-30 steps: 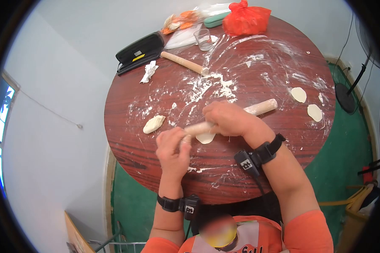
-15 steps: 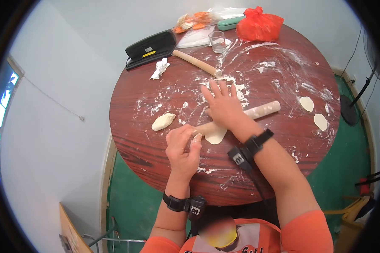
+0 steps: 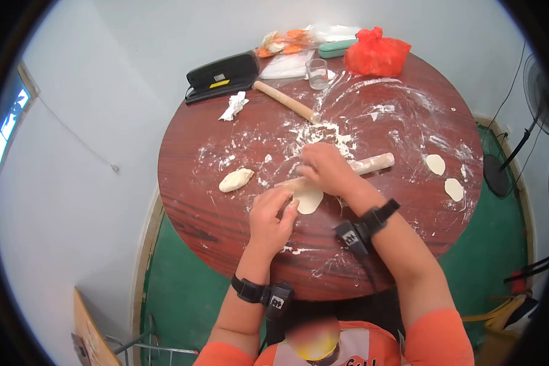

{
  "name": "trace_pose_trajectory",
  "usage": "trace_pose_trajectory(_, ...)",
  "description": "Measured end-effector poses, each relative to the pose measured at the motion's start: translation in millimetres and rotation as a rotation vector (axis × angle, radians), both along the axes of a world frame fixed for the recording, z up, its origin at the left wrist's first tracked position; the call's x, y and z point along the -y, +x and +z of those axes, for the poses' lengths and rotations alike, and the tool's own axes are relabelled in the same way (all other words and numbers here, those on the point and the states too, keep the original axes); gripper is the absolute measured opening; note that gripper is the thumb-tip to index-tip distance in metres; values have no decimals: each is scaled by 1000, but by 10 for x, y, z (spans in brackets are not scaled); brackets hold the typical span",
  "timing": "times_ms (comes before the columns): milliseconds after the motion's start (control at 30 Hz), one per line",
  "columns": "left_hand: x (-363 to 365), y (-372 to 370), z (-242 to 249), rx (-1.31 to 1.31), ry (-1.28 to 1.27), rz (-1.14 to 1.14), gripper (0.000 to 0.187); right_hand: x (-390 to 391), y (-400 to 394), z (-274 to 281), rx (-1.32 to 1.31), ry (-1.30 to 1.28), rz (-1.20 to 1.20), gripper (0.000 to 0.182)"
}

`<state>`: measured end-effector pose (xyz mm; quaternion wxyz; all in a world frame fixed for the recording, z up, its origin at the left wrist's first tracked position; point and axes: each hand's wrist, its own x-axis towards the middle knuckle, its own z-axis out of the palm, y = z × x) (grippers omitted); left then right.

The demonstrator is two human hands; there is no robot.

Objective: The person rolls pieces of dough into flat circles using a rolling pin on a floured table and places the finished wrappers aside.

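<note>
A wooden rolling pin lies aslant on the table across the upper part of a thin round dough wrapper. My right hand is on the pin's middle with its fingers curled, hiding that stretch of it. At the wrapper's left edge, close to the pin's left end, my left hand pinches the dough between thumb and fingertips. To the left lies a pale lump of dough. Two flat wrappers, one above and one below, rest at the right side.
Loose flour covers the round red-brown table in patches. Farther back are a second rolling pin, crumpled tissue, an open black case, a glass and a red plastic bag. A fan stands right.
My right hand's spread fingers have curled in over the pin. My left hand has shifted slightly right, from the pin's end onto the wrapper's edge. More of the wrapper shows.
</note>
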<state>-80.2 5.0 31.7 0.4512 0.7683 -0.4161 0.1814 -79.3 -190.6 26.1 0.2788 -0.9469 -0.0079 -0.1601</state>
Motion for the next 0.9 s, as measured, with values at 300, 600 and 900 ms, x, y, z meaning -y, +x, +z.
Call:
trace_pose_trajectory(300, 6, 25, -104, 105, 331, -68, 21, 49, -257, -157, 265, -353, -33, 17)
trace_pose_trajectory(600, 7, -43, -30, -22, 431, -251, 22, 277, -384, -116, 450, -227, -189, 26)
trace_pose_trajectory(900, 70, -80, -16, 141, 503, -260, 29, 238, -421, -41, 330, -209, -200, 22)
